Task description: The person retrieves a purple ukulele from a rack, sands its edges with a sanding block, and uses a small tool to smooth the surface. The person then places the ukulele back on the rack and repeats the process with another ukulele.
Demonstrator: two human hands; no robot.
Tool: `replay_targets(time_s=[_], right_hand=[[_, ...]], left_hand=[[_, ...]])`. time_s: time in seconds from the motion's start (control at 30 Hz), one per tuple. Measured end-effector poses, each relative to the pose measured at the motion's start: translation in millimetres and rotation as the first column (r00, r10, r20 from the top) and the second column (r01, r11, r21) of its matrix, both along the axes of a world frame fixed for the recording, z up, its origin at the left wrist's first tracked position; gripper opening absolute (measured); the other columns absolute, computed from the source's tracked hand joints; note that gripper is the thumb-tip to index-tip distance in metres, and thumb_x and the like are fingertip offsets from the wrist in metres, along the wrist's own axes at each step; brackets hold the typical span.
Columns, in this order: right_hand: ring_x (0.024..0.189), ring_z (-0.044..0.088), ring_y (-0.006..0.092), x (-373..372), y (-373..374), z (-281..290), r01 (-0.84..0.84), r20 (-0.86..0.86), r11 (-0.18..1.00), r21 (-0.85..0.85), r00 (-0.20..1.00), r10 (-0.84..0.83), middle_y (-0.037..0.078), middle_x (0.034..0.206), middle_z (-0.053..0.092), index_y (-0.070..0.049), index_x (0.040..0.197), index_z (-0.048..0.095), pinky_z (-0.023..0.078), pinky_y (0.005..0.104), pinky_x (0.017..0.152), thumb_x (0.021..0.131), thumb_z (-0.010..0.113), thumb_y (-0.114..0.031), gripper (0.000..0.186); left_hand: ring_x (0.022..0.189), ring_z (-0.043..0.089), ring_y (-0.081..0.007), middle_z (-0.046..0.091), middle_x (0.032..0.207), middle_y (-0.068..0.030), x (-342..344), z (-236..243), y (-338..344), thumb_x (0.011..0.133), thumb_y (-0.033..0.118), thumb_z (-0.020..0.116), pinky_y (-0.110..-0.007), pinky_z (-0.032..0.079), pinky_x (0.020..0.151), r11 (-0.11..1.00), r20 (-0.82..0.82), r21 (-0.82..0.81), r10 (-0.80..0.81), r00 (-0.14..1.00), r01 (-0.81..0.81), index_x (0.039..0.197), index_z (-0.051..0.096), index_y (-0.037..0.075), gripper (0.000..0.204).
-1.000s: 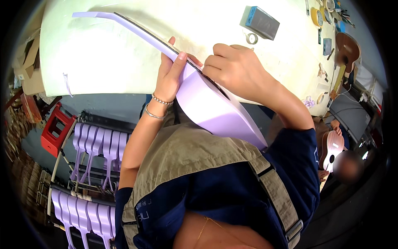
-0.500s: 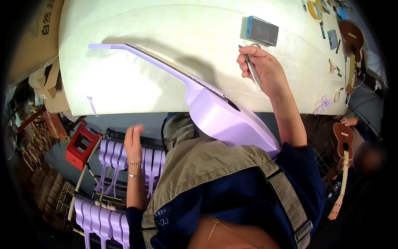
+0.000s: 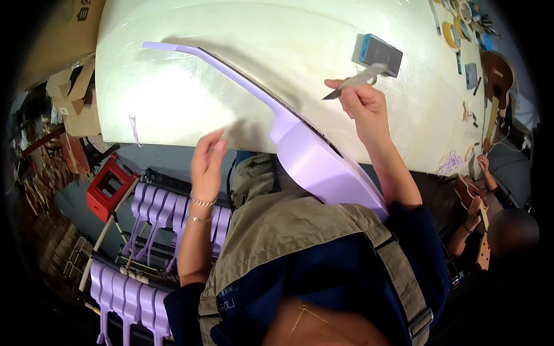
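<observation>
A lilac ukulele (image 3: 314, 164) lies on its side, its body against my apron and its neck reaching to the far left over the table. My right hand (image 3: 365, 109) grips a knife (image 3: 359, 78) above the table, right of the ukulele. The knife's dark, pointed blade faces left, and its pale handle is smeared by motion. Holding nothing visible, my left hand (image 3: 208, 164) hangs in the air left of the ukulele body, fingers loosely stretched. Beyond the knife rests a grey and blue sanding block (image 3: 381, 53), with a ring-shaped thing partly hidden beside it.
Lilac ukulele parts (image 3: 153, 207) hang on a rack at the lower left, near a red stool (image 3: 109, 187). Tape rolls (image 3: 452, 36) and small tools line the pale table's (image 3: 231, 20) right side. At the right, another person holds a brown ukulele (image 3: 470, 190).
My right hand has turned the knife, so its handle now points up and right instead of hanging down. My left hand has risen toward the ukulele. The view has shifted slightly.
</observation>
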State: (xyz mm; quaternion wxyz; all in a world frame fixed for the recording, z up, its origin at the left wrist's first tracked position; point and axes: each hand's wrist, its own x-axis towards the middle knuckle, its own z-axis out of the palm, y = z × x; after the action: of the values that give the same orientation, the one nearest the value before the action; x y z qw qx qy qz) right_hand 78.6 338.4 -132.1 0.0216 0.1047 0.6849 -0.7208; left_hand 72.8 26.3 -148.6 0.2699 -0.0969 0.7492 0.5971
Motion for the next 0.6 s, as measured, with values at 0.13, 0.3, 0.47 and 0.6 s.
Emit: replay_targets(time_s=[0.13, 0.3, 0.47, 0.6], right_hand=[[0.087, 0.063, 0.0184, -10, -10, 11, -0.088, 0.003, 0.992, -0.091, 0.996, 0.089, 0.011, 0.095, 0.06, 0.001, 0.092, 0.066, 0.045, 0.0218, 0.059, 0.086, 0.061, -0.008, 0.012], [0.079, 0.061, 0.014, -39, -14, 17, -0.283, 0.0, 0.935, 0.213, 0.957, 0.29, 0.009, 0.089, 0.063, 0.002, 0.091, 0.066, 0.049, 0.0251, 0.066, 0.079, 0.066, -0.002, 0.012], [0.075, 0.06, 0.0153, -85, -40, 19, -0.448, 0.011, 0.839, 0.308, 0.884, 0.468, 0.007, 0.081, 0.065, 0.0, 0.083, 0.068, 0.048, 0.0263, 0.067, 0.075, 0.069, -0.001, 0.008], [0.075, 0.061, 0.0179, -109, -47, 17, -0.575, -0.017, 0.729, 0.372, 0.781, 0.625, 0.008, 0.081, 0.065, -0.002, 0.083, 0.068, 0.049, 0.0265, 0.067, 0.074, 0.068, 0.001, 0.009]], left_hand=[[0.106, 0.05, -0.0177, 0.052, 0.117, -0.0144, -20, -25, 81, 0.088, 0.019, 0.06, -0.03, 0.041, 0.09, 0.891, 0.222, 0.44, 0.014, 0.975, -0.113, 0.139, 0.017, -0.003, 0.07], [0.103, 0.056, -0.0228, 0.053, 0.114, -0.0178, -8, -35, 112, 0.087, 0.014, 0.06, -0.035, 0.047, 0.086, 0.821, 0.053, 0.57, -0.076, 0.996, 0.032, 0.142, 0.006, 0.006, 0.078], [0.104, 0.057, -0.0252, 0.054, 0.108, -0.0149, -8, -40, 111, 0.087, 0.01, 0.057, -0.037, 0.048, 0.086, 0.7, 0.088, 0.714, -0.069, 0.994, -0.015, 0.136, 0.017, 0.008, 0.064], [0.1, 0.059, -0.0279, 0.054, 0.103, -0.0138, -5, -43, 112, 0.094, 0.028, 0.044, -0.038, 0.05, 0.084, 0.669, 0.137, 0.739, -0.03, 0.99, -0.082, 0.135, 0.019, 0.008, 0.051]])
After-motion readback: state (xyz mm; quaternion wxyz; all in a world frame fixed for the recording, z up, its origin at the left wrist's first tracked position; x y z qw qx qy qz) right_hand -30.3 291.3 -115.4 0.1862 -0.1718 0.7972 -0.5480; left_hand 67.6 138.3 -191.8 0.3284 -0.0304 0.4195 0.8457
